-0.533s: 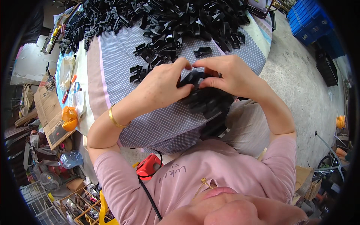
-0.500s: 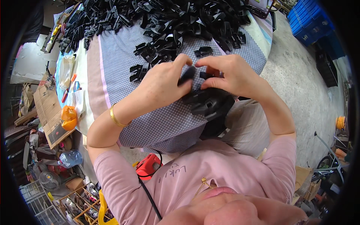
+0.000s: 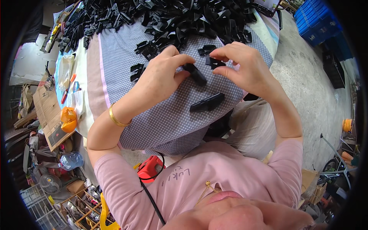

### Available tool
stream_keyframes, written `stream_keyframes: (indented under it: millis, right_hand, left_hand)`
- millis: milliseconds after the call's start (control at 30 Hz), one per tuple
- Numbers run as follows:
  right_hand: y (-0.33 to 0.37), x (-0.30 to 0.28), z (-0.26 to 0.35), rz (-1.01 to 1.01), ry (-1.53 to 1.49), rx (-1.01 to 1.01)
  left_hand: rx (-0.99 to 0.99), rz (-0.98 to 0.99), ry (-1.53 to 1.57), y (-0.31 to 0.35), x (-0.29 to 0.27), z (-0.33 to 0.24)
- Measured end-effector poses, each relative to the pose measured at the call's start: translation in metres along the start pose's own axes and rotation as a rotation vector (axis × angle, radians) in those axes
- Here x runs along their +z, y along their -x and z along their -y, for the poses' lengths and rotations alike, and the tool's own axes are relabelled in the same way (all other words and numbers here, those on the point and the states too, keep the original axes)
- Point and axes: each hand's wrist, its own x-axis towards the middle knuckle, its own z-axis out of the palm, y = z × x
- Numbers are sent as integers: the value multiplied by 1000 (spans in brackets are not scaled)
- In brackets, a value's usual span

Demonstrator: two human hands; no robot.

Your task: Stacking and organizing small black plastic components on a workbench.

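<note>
My left hand (image 3: 165, 68) pinches one end of a long, narrow black plastic piece (image 3: 197, 75) between thumb and fingers. Close by on the right, my right hand (image 3: 242, 66) grips a small black notched plastic part (image 3: 214, 63) with thumb and fingertips. A small gap separates the two pieces. Just in front of me, a long black plastic piece (image 3: 207, 102) lies on the dotted cloth (image 3: 161, 119). Another small black part (image 3: 207, 50) rests just beyond my right fingertips, and a clip-like black part (image 3: 137, 72) lies left of my left hand.
A large heap of black plastic parts (image 3: 184, 23) covers the table's far side. At the left edge are an orange object (image 3: 69, 119), a red-handled tool (image 3: 65, 96) and clear plastic bags (image 3: 76, 101). Blue crates (image 3: 316, 21) stand on the floor at far right.
My hands have drawn slightly apart, each with its piece. The bulky black part below them has gone from the cloth near the edge; a single long piece now shows there.
</note>
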Motion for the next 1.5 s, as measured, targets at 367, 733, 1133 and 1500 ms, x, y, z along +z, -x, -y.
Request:
stream_keyframes:
  millis: [367, 733, 1133, 1500]
  right_hand:
    - [2, -1, 0, 72, 72, -97]
    - [-4, 22, -10, 17, -127, -182]
    - [-15, 40, -20, -162, 191, -103]
    - [-8, 31, -27, -233, 63, -132]
  left_hand:
    - [-36, 3, 68, -1, -1, -2]
    - [85, -8, 115, -5, 3, -2]
    - [-138, -445, -187, -74, -54, 155]
    - [-300, -434, -411, -69, -57, 133]
